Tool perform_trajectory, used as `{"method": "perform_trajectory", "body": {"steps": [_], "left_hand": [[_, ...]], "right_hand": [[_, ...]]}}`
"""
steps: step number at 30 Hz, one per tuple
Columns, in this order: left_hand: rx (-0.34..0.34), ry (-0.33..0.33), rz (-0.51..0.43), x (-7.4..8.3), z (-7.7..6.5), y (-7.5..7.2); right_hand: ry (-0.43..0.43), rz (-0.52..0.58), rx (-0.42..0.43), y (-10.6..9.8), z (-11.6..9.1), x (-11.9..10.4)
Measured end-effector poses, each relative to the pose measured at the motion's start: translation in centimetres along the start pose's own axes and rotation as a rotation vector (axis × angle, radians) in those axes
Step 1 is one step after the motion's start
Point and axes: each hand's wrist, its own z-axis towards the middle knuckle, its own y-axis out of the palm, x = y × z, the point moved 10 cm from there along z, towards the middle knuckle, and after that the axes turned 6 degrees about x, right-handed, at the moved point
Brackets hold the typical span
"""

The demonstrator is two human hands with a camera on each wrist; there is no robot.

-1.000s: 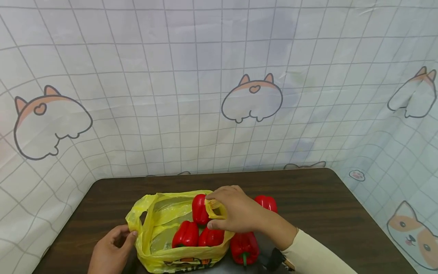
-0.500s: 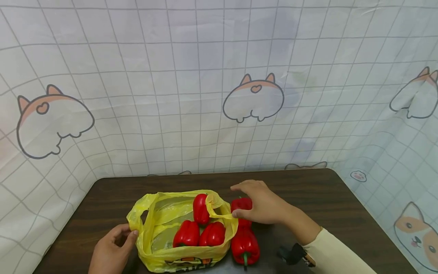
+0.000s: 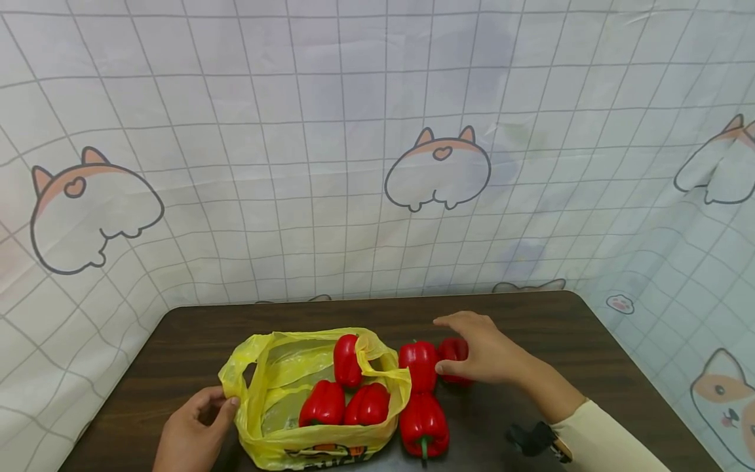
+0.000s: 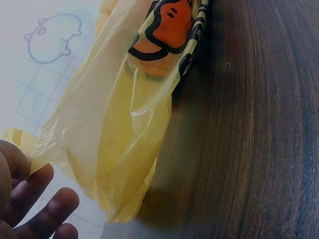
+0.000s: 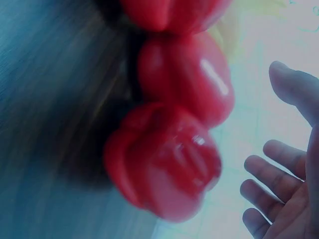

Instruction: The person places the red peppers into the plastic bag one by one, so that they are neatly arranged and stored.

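A yellow plastic bag point(image 3: 259, 419) lies with its mouth spread wide and holds three red bell peppers point(image 3: 321, 403). My left hand point(image 3: 193, 429) pinches the bag's left edge between thumb and fingers, which the left wrist view also shows. Right of the bag sit three more red bell peppers: a front one point(image 3: 423, 425), one behind it point(image 3: 419, 364), and a third point(image 3: 451, 351) partly covered by my right hand point(image 3: 480, 347). That hand hovers there, fingers and thumb spread. In the right wrist view the spread fingers point(image 5: 279, 181) stand apart from the nearest pepper point(image 5: 164, 164).
Everything rests on a dark wood-grain table point(image 3: 560, 354). Behind and at the sides hangs a white grid-patterned cloth point(image 3: 354, 249) with cartoon corgis. A black strap with a small device point(image 3: 533, 439) is at the right wrist.
My right hand has let go of the bag's right handle and moved right, over the peppers beside the bag. The left hand keeps its hold on the bag edge.
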Motion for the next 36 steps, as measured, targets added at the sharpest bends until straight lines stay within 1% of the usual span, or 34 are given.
{"method": "perform_trajectory", "body": {"steps": [9,18,26,36], "left_hand": [[-0.002,-0.007,-0.004,-0.2,0.1,0.1],[-0.001,-0.006,-0.006,-0.1,0.1,0.2],[-0.004,-0.012,-0.01,-0.3,0.1,0.2],[0.003,-0.004,-0.008,-0.3,-0.1,0.0]], "right_hand": [[0.036,-0.022,-0.001,0.4,-1.4,2.6],[0.051,-0.014,-0.003,0.9,-2.3,4.2],[0.033,-0.021,0.015,1.5,-2.8,5.0],[0.057,-0.022,0.019,2.0,-2.9,5.5]]}}
